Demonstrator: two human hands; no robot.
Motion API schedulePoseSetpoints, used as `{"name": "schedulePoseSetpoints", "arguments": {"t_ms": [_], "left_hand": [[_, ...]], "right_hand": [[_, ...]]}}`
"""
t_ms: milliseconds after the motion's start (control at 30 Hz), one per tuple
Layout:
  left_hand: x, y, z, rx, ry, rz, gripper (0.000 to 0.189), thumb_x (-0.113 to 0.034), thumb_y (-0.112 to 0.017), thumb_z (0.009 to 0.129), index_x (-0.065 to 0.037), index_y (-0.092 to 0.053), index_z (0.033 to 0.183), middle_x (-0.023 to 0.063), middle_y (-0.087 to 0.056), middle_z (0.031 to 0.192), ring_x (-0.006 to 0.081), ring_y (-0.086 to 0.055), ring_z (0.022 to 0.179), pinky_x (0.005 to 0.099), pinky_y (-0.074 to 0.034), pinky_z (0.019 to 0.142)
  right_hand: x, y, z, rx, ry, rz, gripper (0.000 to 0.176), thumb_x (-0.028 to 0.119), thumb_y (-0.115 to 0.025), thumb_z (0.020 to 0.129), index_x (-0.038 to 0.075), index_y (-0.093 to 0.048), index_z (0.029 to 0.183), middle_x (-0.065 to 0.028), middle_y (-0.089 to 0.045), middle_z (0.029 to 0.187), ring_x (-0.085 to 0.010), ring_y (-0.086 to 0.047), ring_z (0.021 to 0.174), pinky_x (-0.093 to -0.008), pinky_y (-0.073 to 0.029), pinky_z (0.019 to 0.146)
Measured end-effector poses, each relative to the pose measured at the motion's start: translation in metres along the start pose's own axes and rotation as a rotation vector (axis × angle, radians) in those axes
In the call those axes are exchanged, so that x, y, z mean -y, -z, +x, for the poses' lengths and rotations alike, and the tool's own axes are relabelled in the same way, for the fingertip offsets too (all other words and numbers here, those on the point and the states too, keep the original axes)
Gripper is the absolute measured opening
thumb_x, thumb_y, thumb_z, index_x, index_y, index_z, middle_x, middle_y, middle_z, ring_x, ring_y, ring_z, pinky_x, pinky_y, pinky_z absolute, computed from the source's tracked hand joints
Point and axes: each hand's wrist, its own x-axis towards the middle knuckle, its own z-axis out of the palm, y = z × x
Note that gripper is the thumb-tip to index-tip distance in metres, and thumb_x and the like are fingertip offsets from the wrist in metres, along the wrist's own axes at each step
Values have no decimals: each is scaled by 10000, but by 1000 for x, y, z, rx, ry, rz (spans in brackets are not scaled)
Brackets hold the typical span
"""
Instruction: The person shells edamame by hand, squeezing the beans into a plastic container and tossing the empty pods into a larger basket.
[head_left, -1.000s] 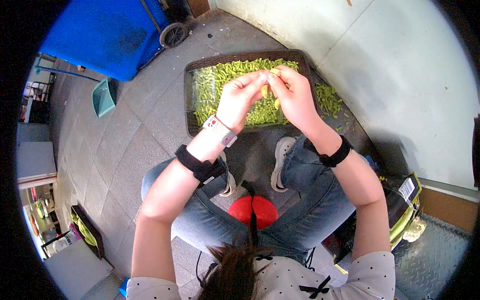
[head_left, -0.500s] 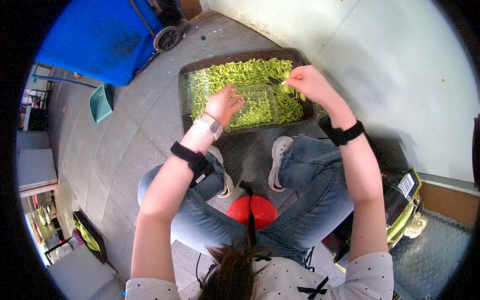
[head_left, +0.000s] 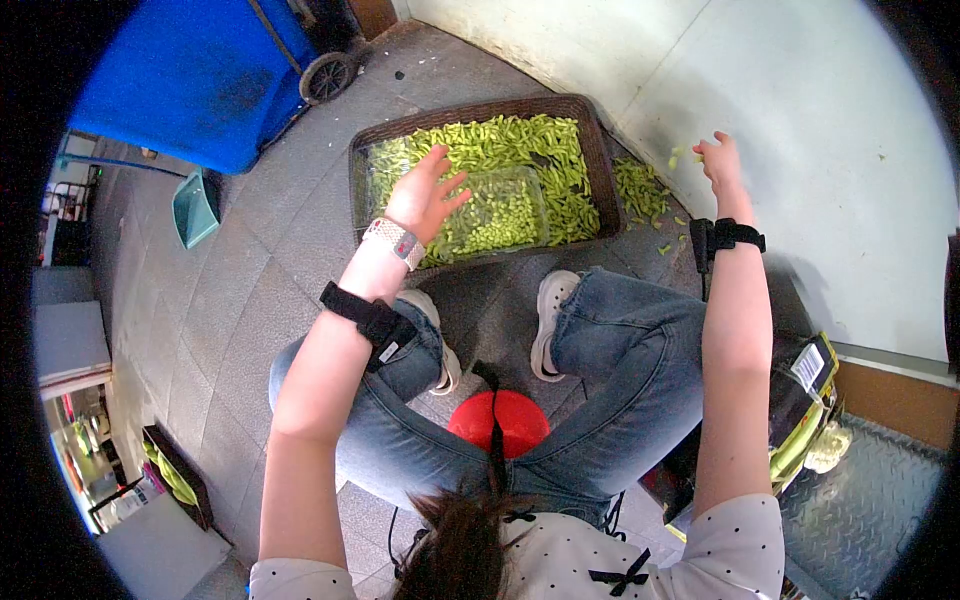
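Observation:
My left hand (head_left: 428,196) is over the left part of a dark woven basket (head_left: 607,165), its fingers spread and holding nothing. Under and beside it is a clear plastic container (head_left: 543,205) with shelled green beans (head_left: 500,222). Green pods (head_left: 480,140) fill much of the basket around it. My right hand (head_left: 720,165) is raised to the right of the basket, near the white wall, with its fingers apart. Small green pod pieces (head_left: 675,157) are just left of its fingertips, blurred and seemingly in the air.
Loose pods (head_left: 640,190) lie on the floor between basket and wall (head_left: 800,130). A blue wheeled bin (head_left: 190,80) and a teal dustpan (head_left: 195,210) are at the upper left. A red round object (head_left: 500,424) is between my legs. Vegetables (head_left: 800,445) lie at the right.
My right hand has moved right, from above the basket's right side to beyond its edge, and its fingers have opened. My left hand has shifted slightly left and up.

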Motion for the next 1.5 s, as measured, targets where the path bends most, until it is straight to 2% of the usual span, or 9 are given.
{"name": "schedulePoseSetpoints", "arguments": {"t_ms": [167,267,533,600,767,1000,1100,1400,1500], "left_hand": [[-19,-10,-11,105,38,47,372,-275,-351,862,-13,-380,1124,139,-390,1176,229,-439,1015,338,-391,824],[-25,-18,-18,189,4,148,343,-268,-363,860,-13,-432,1078,119,-500,1063,194,-518,903,290,-425,755],[-18,-44,-35,236,-427,480,207,-133,-523,796,-36,-510,979,33,-569,829,81,-529,690,205,-436,612],[-21,-48,-39,307,-510,552,187,-112,-544,780,-31,-523,948,27,-571,816,77,-527,690,204,-435,614],[-18,-49,-43,337,-638,707,180,-20,-604,708,2,-555,881,44,-556,853,94,-524,705,219,-435,656],[-24,-49,-46,192,-667,641,70,-42,-575,739,17,-585,777,35,-565,748,81,-520,633,200,-432,596],[-25,-44,-45,108,-700,683,123,-48,-566,749,11,-570,858,28,-566,723,70,-515,601,195,-428,560],[-31,-52,-58,190,-11,406,284,-326,-400,851,-93,-433,692,-29,-398,546,38,-314,392,172,-206,333],[-32,-48,-56,315,21,335,272,-325,-396,855,-96,-432,713,-35,-381,542,37,-299,398,175,-193,337]], "right_hand": [[54,20,-29,281,24,6,273,186,-465,772,16,-553,967,-97,-572,836,-131,-514,602,-268,-402,542],[96,11,-69,501,103,323,294,272,-461,797,18,-561,907,-21,-528,702,-79,-424,536,-208,-341,469],[160,-53,-189,1367,-399,1151,148,141,-505,768,16,-539,841,-55,-502,777,-83,-427,591,-188,-358,457],[158,-57,-194,1220,154,770,199,14,-520,703,1,-531,902,-106,-543,827,-146,-525,703,-237,-438,572],[163,-48,-210,1043,452,578,234,1,-528,676,-8,-518,909,-110,-554,804,-180,-547,725,-260,-450,610],[168,-43,-209,1363,-282,1119,224,200,-524,774,-8,-495,852,-82,-530,718,-126,-491,613,-234,-386,505],[187,-29,-223,1164,-130,834,253,253,-489,807,0,-491,810,-68,-513,685,-106,-470,580,-228,-363,480],[184,-34,-227,339,1189,115,237,249,-568,717,40,-465,679,-107,-475,639,-276,-508,594,-346,-417,523],[187,-29,-226,303,1220,100,233,253,-563,713,51,-457,664,-93,-468,628,-261,-509,585,-348,-415,503]]}}
